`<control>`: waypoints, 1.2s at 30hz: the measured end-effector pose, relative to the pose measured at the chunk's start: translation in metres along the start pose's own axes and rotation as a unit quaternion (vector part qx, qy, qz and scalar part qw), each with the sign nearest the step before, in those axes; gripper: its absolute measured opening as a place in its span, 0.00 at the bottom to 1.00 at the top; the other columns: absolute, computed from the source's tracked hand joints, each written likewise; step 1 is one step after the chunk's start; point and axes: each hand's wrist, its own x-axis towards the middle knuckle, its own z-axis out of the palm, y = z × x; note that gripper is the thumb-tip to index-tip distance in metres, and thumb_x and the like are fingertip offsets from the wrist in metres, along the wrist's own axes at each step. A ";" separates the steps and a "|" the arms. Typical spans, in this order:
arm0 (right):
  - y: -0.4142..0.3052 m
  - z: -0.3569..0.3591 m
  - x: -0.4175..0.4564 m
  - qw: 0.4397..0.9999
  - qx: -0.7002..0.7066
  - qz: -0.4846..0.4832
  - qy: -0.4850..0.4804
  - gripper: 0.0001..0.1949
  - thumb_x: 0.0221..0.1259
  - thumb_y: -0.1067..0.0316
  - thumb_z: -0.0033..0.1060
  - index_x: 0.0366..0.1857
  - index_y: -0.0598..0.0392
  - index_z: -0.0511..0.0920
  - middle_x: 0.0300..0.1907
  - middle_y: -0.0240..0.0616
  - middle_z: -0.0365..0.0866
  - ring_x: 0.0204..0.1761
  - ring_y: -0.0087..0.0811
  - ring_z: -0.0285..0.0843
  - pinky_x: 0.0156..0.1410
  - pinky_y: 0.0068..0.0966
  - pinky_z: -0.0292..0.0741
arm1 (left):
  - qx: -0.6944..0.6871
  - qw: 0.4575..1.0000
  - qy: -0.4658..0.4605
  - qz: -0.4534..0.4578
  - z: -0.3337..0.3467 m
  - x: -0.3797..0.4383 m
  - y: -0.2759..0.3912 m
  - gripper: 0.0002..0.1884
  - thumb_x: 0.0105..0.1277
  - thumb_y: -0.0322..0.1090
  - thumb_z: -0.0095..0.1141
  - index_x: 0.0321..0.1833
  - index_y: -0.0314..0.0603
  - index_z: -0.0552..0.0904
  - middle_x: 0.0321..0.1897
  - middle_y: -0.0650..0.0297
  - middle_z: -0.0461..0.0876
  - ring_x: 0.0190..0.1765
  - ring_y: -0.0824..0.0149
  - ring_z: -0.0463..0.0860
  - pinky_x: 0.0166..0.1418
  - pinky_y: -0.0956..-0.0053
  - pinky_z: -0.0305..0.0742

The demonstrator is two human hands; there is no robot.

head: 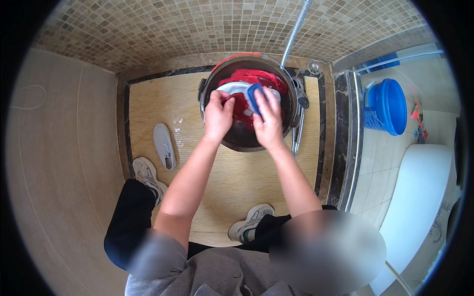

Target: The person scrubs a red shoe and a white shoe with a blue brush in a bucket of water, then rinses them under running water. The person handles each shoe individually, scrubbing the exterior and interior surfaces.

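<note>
A dark round bucket (240, 144) stands against the tiled wall, its red-covered bail handle resting along the far rim. Inside lie wet red cloth (264, 75) and a white item (234, 87) that the hands partly cover. My left hand (219, 116) pinches a darker red piece of the cloth (239, 105) over the bucket's near half. In my right hand (269, 122) is a blue scrubbing brush (254, 97), slightly blurred and held against the cloth. Its bristle side is hidden.
A white slip-on shoe (164, 146) lies on the ribbed floor mat (222, 177), left of the bucket. A metal shower hose (296, 29) hangs behind the bucket. Beyond the raised sill (342, 140) are a blue bucket (389, 107) and a white bathtub (414, 192).
</note>
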 end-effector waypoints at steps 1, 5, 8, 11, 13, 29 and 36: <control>-0.004 0.009 -0.008 0.999 0.045 0.005 -0.008 0.30 0.45 0.83 0.50 0.59 0.54 0.66 0.63 0.50 0.57 0.63 0.47 0.58 0.67 0.35 0.55 | -0.091 0.996 0.011 -0.013 0.001 0.003 -0.006 0.06 0.62 0.26 0.51 0.41 0.37 0.72 0.35 0.62 0.78 0.32 0.70 0.78 0.37 0.77 0.74; -0.009 0.048 -0.023 0.999 0.011 -0.025 -0.017 0.28 0.45 0.83 0.48 0.57 0.56 0.67 0.64 0.54 0.54 0.59 0.55 0.58 0.63 0.42 0.59 | -0.168 0.981 0.015 -0.093 0.003 -0.025 -0.017 0.14 0.61 0.24 0.46 0.51 0.32 0.70 0.40 0.55 0.78 0.44 0.64 0.77 0.49 0.74 0.71; 0.005 0.061 -0.016 0.996 -0.082 0.033 -0.032 0.26 0.45 0.80 0.48 0.55 0.57 0.69 0.61 0.56 0.59 0.54 0.57 0.61 0.60 0.41 0.62 | -0.186 0.975 0.003 -0.118 -0.002 -0.046 -0.018 0.21 0.63 0.21 0.41 0.61 0.32 0.65 0.49 0.57 0.75 0.49 0.65 0.76 0.55 0.75 0.69; -0.003 0.067 -0.019 0.997 -0.023 0.068 -0.018 0.26 0.44 0.81 0.48 0.54 0.57 0.70 0.61 0.58 0.59 0.54 0.56 0.62 0.59 0.42 0.63 | -0.306 0.934 0.046 -0.181 -0.006 -0.045 -0.010 0.20 0.64 0.22 0.40 0.60 0.34 0.67 0.49 0.59 0.75 0.48 0.67 0.76 0.51 0.76 0.72; -0.023 0.068 -0.031 0.997 0.048 -0.010 -0.053 0.27 0.43 0.82 0.49 0.55 0.57 0.69 0.60 0.58 0.59 0.53 0.55 0.64 0.58 0.43 0.64 | -0.345 0.914 0.070 -0.204 -0.012 -0.041 -0.015 0.19 0.65 0.22 0.40 0.59 0.36 0.68 0.47 0.61 0.76 0.43 0.70 0.77 0.44 0.78 0.74; -0.016 0.074 -0.040 0.992 -0.016 0.033 -0.122 0.23 0.47 0.78 0.51 0.52 0.55 0.73 0.57 0.54 0.65 0.50 0.51 0.66 0.56 0.38 0.67 | 0.377 0.883 -0.189 0.205 -0.056 -0.071 -0.042 0.25 0.51 0.34 0.56 0.54 0.37 0.74 0.68 0.52 0.52 0.68 0.47 0.53 0.65 0.53 0.56; -0.004 0.056 -0.032 0.957 -0.193 0.066 -0.205 0.25 0.45 0.79 0.50 0.53 0.50 0.72 0.62 0.48 0.61 0.56 0.49 0.63 0.56 0.38 0.66 | 0.355 0.895 -0.096 0.252 -0.049 -0.081 -0.059 0.20 0.51 0.27 0.53 0.50 0.48 0.79 0.58 0.57 0.70 0.60 0.46 0.67 0.59 0.58 0.67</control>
